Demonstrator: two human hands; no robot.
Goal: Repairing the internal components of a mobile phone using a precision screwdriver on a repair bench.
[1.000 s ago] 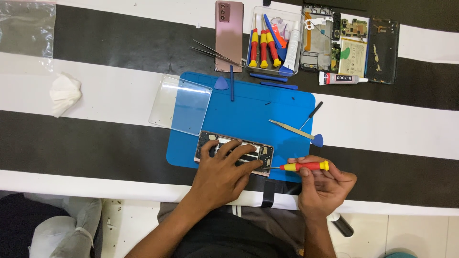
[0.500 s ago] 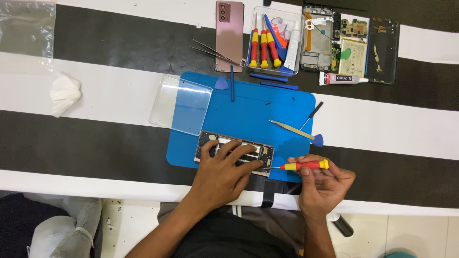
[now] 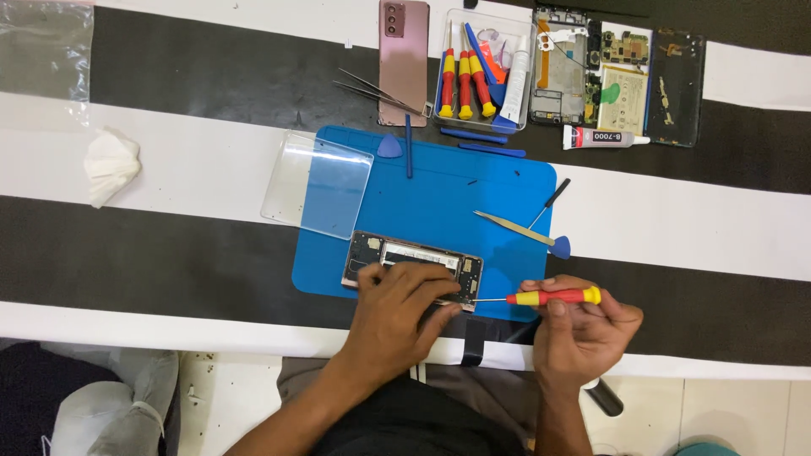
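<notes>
An opened phone body (image 3: 397, 252) with its circuit parts showing lies on a blue work mat (image 3: 456, 190). My left hand (image 3: 401, 312) rests on the phone's near edge and holds it down, covering its lower middle. My right hand (image 3: 583, 329) grips a red and yellow screwdriver (image 3: 553, 296), held level. Its thin tip points left and meets the phone's lower right corner beside my left fingers.
On the mat lie a clear plastic cover (image 3: 317, 184), a metal spudger (image 3: 511, 228), blue picks (image 3: 559, 247) and a thin black tool (image 3: 549, 203). Behind it are tweezers (image 3: 376, 93), a pink phone back (image 3: 404, 59), a screwdriver tray (image 3: 481, 72), a glue tube (image 3: 604, 137), phone parts (image 3: 625, 76). A white tissue (image 3: 110, 165) lies left.
Almost nothing differs. My hands and the screwdriver stay at the phone's lower right corner, with only slight finger motion.
</notes>
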